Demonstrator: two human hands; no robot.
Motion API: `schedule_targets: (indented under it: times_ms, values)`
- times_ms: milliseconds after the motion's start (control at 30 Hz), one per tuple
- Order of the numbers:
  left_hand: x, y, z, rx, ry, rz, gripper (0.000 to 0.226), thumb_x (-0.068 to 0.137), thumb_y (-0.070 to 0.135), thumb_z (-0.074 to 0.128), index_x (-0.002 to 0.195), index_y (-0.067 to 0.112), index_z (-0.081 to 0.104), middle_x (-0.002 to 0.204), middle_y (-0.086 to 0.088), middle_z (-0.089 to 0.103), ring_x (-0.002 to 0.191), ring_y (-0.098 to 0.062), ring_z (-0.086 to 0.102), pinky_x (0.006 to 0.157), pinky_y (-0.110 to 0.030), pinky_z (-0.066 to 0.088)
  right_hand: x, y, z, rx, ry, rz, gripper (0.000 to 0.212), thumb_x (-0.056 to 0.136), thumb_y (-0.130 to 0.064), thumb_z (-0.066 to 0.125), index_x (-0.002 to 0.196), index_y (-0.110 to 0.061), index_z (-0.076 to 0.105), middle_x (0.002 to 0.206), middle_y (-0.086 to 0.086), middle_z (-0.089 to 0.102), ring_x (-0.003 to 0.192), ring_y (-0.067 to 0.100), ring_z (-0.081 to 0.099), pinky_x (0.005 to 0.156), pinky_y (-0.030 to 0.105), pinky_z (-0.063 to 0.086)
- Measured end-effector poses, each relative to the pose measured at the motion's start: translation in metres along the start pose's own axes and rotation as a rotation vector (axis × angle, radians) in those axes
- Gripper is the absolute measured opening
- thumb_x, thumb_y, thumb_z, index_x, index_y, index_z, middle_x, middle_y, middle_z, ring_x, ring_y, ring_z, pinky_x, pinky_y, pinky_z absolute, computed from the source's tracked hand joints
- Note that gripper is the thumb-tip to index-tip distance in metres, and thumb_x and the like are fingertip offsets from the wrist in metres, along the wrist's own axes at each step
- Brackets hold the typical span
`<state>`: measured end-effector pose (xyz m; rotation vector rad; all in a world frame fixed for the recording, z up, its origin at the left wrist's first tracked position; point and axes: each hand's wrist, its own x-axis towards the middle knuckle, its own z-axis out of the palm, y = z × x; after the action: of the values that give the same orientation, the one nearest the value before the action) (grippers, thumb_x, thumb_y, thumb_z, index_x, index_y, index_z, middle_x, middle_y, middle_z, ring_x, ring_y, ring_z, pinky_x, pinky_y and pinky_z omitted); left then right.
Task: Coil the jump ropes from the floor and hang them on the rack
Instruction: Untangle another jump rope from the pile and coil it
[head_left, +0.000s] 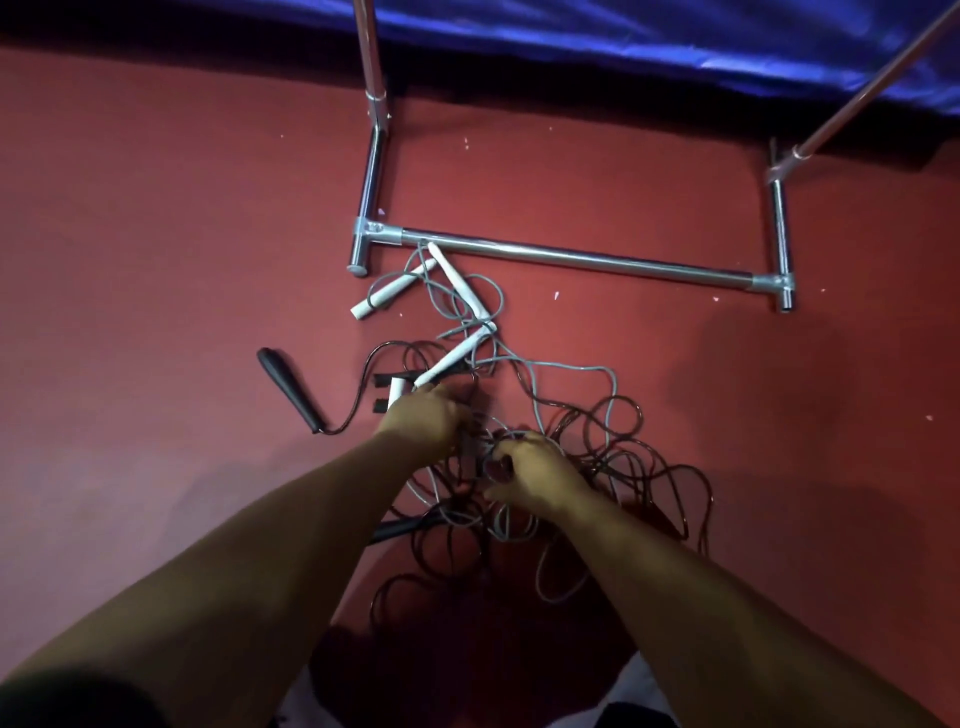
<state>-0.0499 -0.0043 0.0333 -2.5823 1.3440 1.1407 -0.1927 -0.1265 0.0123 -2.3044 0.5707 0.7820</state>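
A tangle of jump ropes (597, 441) lies on the red floor, dark cords mixed with grey ones. Three white handles (462, 283) lie near the rack's foot, and a black handle (291, 387) lies apart at the left. My left hand (423, 415) reaches into the pile with fingers curled among the cords. My right hand (530, 473) pinches cords in the middle of the tangle. The chrome rack's base bar (571, 257) runs across the floor just beyond the ropes, with its uprights rising out of view.
Blue shiny fabric (675, 36) lies along the far edge behind the rack. Open red floor (156, 234) spreads to the left and right of the pile. Another black handle (395, 530) pokes out under my left forearm.
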Motion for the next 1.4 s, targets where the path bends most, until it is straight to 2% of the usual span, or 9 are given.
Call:
schedule_targets:
  times_ms: [133,333,467,600,700,833,900,1067,1400]
  values:
    - [-0.004,0.01,-0.039,-0.147,0.051,-0.002,0.035,0.076,0.036,0.058,0.104,0.025,0.076,0.105,-0.005,0.071,0.102,-0.028,0.065,0.081,-0.034,0.052,-0.002,-0.009,-0.015,0.298,0.176,0.017,0.019,0.071,-0.019,0.082,0.086,-0.013,0.074,0.073,-0.003,0.064,0.074,0.02,0.059,0.072,0.03,0.047]
    - [-0.04,0.021,-0.118,-0.164,0.25,0.055,0.023,0.087,0.03,0.071,0.109,0.025,0.076,0.107,-0.004,0.074,0.101,-0.023,0.066,0.082,-0.028,0.047,-0.034,-0.035,-0.088,0.467,0.291,-0.007,0.02,0.088,-0.015,0.069,0.069,-0.013,0.064,0.064,0.004,0.061,0.053,0.009,0.046,0.055,0.026,0.038]
    - [-0.086,0.032,-0.165,-0.179,0.336,0.084,0.021,0.087,0.038,0.072,0.105,0.029,0.075,0.1,0.002,0.074,0.093,-0.019,0.068,0.081,-0.029,0.052,-0.081,-0.063,-0.154,0.488,0.347,-0.097,0.021,0.09,-0.015,0.069,0.07,-0.023,0.068,0.057,-0.003,0.064,0.052,0.008,0.053,0.06,0.024,0.043]
    - [-0.136,0.049,-0.205,-0.179,0.439,0.105,0.018,0.086,0.04,0.073,0.09,0.023,0.076,0.082,0.001,0.074,0.079,-0.017,0.065,0.074,-0.029,0.051,-0.146,-0.098,-0.208,0.431,0.488,-0.208,0.012,0.091,-0.012,0.067,0.099,-0.009,0.075,0.047,-0.016,0.057,0.042,-0.001,0.05,0.049,0.014,0.041]
    - [-0.177,0.07,-0.232,-0.206,0.558,0.142,0.017,0.089,0.035,0.071,0.084,0.019,0.074,0.07,0.002,0.067,0.069,-0.015,0.06,0.063,-0.02,0.043,-0.193,-0.12,-0.238,0.306,0.625,-0.303,0.011,0.091,-0.017,0.067,0.093,-0.012,0.077,0.06,-0.018,0.06,0.055,-0.009,0.054,0.066,0.02,0.041]
    - [-0.227,0.094,-0.257,-0.326,0.75,0.205,0.018,0.09,0.034,0.071,0.081,0.019,0.072,0.065,0.008,0.063,0.063,-0.007,0.057,0.057,-0.01,0.036,-0.24,-0.136,-0.257,0.241,0.799,-0.311,0.013,0.088,-0.025,0.072,0.097,-0.018,0.078,0.095,-0.003,0.056,0.096,0.007,0.045,0.09,0.021,0.037]
    - [-0.247,0.105,-0.259,-0.415,0.789,0.239,0.016,0.091,0.033,0.069,0.081,0.02,0.072,0.067,0.009,0.068,0.063,0.001,0.061,0.059,-0.008,0.04,-0.265,-0.146,-0.263,0.262,0.854,-0.328,0.012,0.088,-0.022,0.072,0.096,-0.015,0.078,0.1,-0.003,0.055,0.096,0.007,0.05,0.088,0.016,0.036]
    - [-0.265,0.106,-0.237,-0.441,0.681,0.253,0.012,0.093,0.023,0.067,0.082,0.019,0.066,0.07,0.002,0.066,0.061,-0.003,0.053,0.062,-0.02,0.041,-0.314,-0.171,-0.26,0.756,0.788,-0.473,0.014,0.093,-0.003,0.059,0.086,-0.003,0.07,0.064,0.01,0.065,0.054,0.003,0.06,0.061,0.013,0.047]
    - [-0.25,0.074,-0.208,-0.392,0.416,0.041,0.013,0.098,0.023,0.059,0.086,0.022,0.061,0.077,0.005,0.064,0.076,-0.016,0.057,0.072,-0.027,0.044,-0.338,-0.139,-0.279,0.99,1.0,-0.503,0.014,0.095,-0.006,0.057,0.089,-0.005,0.069,0.056,0.003,0.051,0.045,0.01,0.043,0.046,0.019,0.036]
